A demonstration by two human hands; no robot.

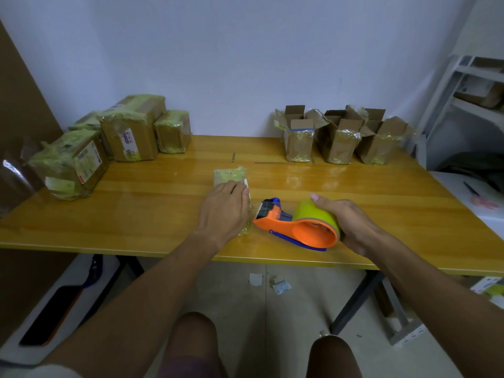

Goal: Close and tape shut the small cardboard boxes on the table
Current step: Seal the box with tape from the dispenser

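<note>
A small box wrapped in yellowish tape point(230, 175) lies flat near the table's middle. My left hand point(225, 211) rests on top of it with fingers laid flat, covering most of it. An orange tape dispenser point(297, 227) with a yellow-green roll sits just right of the box, its blade end touching the box's side. My right hand point(343, 221) grips the roll. Three open cardboard boxes point(341, 137) with raised flaps stand at the back right.
Several taped boxes point(128, 135) are stacked at the back left of the yellow table point(136, 214). A metal shelf point(474, 85) stands at the right. Paper scraps point(281, 286) lie on the floor under the table. A white surface with a pen point(469, 188) adjoins the table's right side.
</note>
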